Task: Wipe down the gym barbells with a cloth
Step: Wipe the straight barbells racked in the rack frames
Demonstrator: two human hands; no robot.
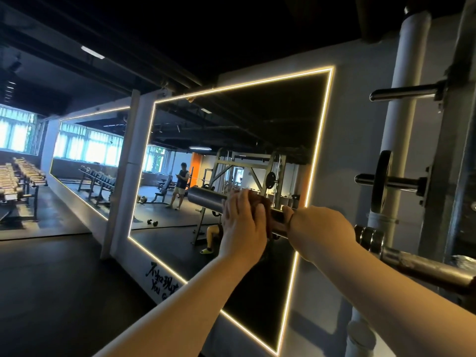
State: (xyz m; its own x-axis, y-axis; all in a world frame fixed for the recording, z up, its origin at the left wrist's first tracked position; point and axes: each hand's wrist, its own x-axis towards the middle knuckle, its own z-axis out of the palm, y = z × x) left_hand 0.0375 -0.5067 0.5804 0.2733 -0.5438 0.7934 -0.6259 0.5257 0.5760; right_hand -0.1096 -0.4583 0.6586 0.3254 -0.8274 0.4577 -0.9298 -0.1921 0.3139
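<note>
Left hand (243,224) lies flat with fingers extended, pressing a reddish-brown cloth (260,200) against the thick dark steel barbell sleeve (206,200). Right hand (318,224) is closed round the same sleeve just beside the cloth, thumb hooked over the top to steady it. The bar runs from its free end, left of the cloth, back past a ribbed steel collar (368,238) to the worn silver shaft (425,270) at lower right. What supports it there is out of view.

Step in hand, as I judge it, is wiping the sleeve, with the stretch toward the free end probably not yet covered. A flat palm reaches only the near face, so the cloth should wrap more of the round. It should then slide toward the free end while the right hand keeps the sleeve from spinning, followed by a turn and a repeat. A loose hold would likely let the cloth skid.

Surroundings: a white painted rack post (401,124) stands beside a bare chrome storage peg (404,93) and, lower, a black weight plate (382,181). Behind the bar, a wall mirror (270,119) edged in warm light strips reflects gym machines and a standing person (181,185). The dark rubber floor (51,279) runs to racks of dumbbells (18,181) at far left.
</note>
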